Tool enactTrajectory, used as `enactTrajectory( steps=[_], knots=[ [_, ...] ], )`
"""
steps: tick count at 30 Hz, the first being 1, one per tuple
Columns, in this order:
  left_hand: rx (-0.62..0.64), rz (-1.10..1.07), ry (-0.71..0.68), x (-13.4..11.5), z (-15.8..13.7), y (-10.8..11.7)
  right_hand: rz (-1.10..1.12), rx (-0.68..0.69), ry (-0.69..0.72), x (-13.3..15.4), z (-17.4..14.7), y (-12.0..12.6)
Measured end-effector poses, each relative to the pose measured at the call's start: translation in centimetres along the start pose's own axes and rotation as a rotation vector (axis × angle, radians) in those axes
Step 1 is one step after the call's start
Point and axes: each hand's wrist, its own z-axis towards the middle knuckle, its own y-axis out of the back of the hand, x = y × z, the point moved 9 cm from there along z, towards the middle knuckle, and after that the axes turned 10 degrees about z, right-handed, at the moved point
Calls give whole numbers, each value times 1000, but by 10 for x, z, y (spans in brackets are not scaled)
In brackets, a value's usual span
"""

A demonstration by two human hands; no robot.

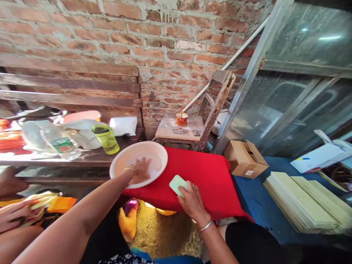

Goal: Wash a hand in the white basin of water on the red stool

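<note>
Now | left hand (141,169) flat in one bowl (121,163) (white) | right hand (192,200) pinching one green pad (177,183)

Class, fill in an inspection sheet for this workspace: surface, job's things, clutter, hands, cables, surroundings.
Surface: red cloth-covered board beside a blue-covered top.
Job's things: round pale plastic basin on the red cloth's left end; flat light-green pad.
Clutter: brown cardboard box, stacked cream sheets, yellow-green lidded cup, clear plastic bottle.
Hands: left hand flat inside the basin; right hand gripping the pad.
Cables: nothing seen.
Surroundings: red brick wall, wooden bench, small wooden stool, another person's hand at left.
</note>
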Motion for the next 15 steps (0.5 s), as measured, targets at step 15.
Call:
enactTrajectory(
  steps=[15],
  knots=[
    [60,-162,-63,-6,6,-5,211,-350,-331,-164,-25,57]
  ],
)
